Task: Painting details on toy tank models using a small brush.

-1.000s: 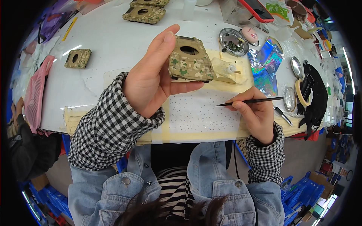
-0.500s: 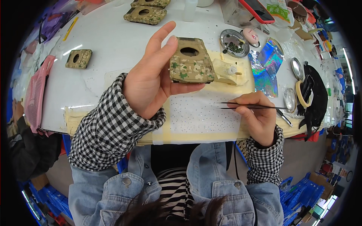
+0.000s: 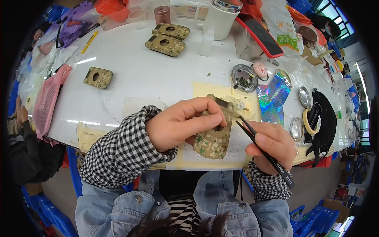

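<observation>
My left hand (image 3: 185,120) is closed on a camouflage-painted model tank hull (image 3: 213,144), tilted above the front of the table. Its fingers cover part of the round hole in the top. In my right hand (image 3: 276,144) is a pair of black tweezers (image 3: 262,152), gripped with the tips slightly apart. Those tips are close beside the hull's right edge; whether they touch it I cannot tell. Below lies a white sheet (image 3: 237,148) scattered with tiny dark specks. Behind the hull, a small whitish cup (image 3: 239,106) sits on a yellowish taped patch (image 3: 201,90).
Another hull (image 3: 98,77) lies at the left, and two more (image 3: 166,45) are together at the back. A round metal dish (image 3: 244,78) holds small dark green parts. Also around are holographic foil (image 3: 272,98), a red-cased phone (image 3: 260,35), a white mug (image 3: 223,21) and a pink mesh basket (image 3: 49,102).
My left hand has lowered the hull toward the table front and turned it, with fingers now over its top. The tweezers have swung from level to slanting, their tips now beside the hull.
</observation>
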Demonstrator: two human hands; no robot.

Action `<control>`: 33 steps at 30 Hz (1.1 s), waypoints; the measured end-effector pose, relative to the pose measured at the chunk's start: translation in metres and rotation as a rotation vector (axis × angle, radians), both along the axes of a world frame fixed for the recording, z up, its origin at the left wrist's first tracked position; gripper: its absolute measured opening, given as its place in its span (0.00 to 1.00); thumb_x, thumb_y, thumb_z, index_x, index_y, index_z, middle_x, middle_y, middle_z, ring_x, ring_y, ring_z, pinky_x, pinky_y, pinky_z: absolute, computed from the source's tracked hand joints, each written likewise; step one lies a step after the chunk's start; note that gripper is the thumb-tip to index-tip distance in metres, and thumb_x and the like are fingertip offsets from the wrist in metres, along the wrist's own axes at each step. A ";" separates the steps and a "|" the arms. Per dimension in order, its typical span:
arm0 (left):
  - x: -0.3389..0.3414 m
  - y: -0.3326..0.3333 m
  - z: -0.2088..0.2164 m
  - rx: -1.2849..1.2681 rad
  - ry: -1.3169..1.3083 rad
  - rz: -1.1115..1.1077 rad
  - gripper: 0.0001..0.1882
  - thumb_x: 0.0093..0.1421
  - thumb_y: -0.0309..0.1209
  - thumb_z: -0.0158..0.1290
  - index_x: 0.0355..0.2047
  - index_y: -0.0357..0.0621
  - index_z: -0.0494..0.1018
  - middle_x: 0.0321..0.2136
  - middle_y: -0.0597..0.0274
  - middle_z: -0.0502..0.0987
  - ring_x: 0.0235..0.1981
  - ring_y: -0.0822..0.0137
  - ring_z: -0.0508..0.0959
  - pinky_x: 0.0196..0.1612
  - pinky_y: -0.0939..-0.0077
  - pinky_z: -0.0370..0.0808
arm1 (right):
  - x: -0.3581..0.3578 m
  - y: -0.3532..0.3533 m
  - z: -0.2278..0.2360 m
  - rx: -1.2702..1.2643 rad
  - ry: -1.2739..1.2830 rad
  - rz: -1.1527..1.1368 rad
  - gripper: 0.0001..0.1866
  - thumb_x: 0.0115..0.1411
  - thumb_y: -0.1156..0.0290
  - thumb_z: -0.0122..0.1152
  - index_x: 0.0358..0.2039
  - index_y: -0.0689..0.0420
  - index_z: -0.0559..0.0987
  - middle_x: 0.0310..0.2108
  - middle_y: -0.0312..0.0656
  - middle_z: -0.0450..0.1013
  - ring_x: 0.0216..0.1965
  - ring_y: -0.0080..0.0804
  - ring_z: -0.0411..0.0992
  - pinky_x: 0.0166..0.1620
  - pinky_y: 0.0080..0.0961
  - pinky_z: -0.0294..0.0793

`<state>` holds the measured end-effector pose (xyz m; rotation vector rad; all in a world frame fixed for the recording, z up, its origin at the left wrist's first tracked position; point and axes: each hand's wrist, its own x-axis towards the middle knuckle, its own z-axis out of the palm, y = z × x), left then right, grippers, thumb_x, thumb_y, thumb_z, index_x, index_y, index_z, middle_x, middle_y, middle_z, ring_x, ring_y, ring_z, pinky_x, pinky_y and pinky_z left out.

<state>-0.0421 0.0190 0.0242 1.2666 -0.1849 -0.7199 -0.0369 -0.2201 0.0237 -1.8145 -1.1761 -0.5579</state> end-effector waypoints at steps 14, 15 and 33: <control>-0.002 -0.002 -0.003 -0.031 -0.002 0.034 0.09 0.66 0.34 0.46 0.40 0.42 0.69 0.34 0.71 0.72 0.34 0.83 0.68 0.37 0.88 0.65 | 0.007 0.009 -0.005 -0.042 -0.102 0.067 0.23 0.45 0.73 0.72 0.40 0.62 0.73 0.36 0.54 0.76 0.35 0.45 0.78 0.34 0.30 0.80; -0.002 -0.002 -0.002 -0.033 0.000 0.035 0.09 0.66 0.34 0.46 0.40 0.42 0.69 0.33 0.71 0.72 0.34 0.83 0.68 0.37 0.88 0.65 | 0.007 0.009 -0.004 -0.047 -0.105 0.063 0.22 0.45 0.73 0.72 0.40 0.62 0.73 0.36 0.54 0.76 0.35 0.45 0.78 0.34 0.30 0.80; -0.002 -0.005 -0.015 -0.062 -0.192 0.112 0.07 0.65 0.30 0.47 0.37 0.40 0.69 0.34 0.70 0.74 0.37 0.82 0.70 0.41 0.87 0.66 | 0.004 0.015 -0.007 -0.047 -0.155 0.028 0.19 0.46 0.72 0.71 0.37 0.64 0.74 0.33 0.54 0.76 0.33 0.44 0.78 0.32 0.28 0.79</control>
